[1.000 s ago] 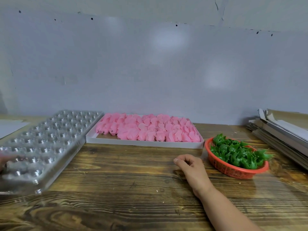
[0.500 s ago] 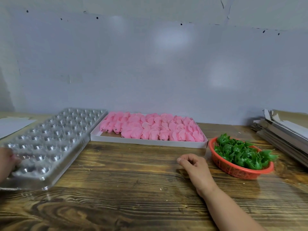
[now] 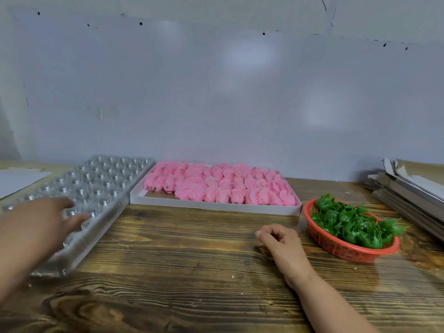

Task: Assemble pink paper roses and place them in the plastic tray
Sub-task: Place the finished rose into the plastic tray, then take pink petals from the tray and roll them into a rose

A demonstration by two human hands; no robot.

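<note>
The clear plastic tray (image 3: 96,195) lies empty at the tabletop's (image 3: 192,272) left, against the white box of pink paper petals (image 3: 221,186). Left hand (image 3: 40,222) rests on it, fingers released; a shove could skid this light tray. Right hand (image 3: 281,243), loosely curled, holds nothing beside the basket of green calyxes (image 3: 353,227).
</note>
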